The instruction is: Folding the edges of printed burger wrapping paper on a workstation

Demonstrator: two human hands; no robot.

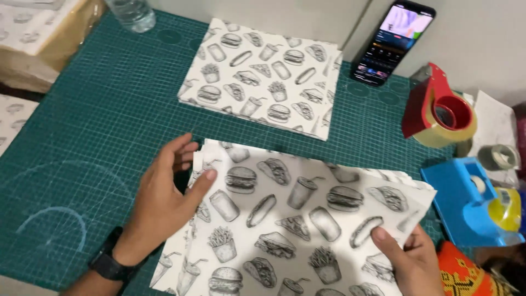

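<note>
A green gridded cutting mat (98, 120) bears a near stack of food-printed white paper sheets (296, 219), with a second stack of printed sheets (263, 77) behind it. A black smartphone (392, 41) leans behind the mat's right part. A red tape dispenser (435, 107) stands right of the mat, with a blue tape dispenser (466, 203) before it.

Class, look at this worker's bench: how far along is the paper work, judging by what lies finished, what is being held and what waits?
Looks done: a neat stack of folded printed sheets lies on the green cutting mat. In hand: the left hand and right hand hold the top printed sheet of a loose pile by its edges. Left: the sheets beneath it look unfolded; the red tape dispenser and blue one sit untouched.
</note>
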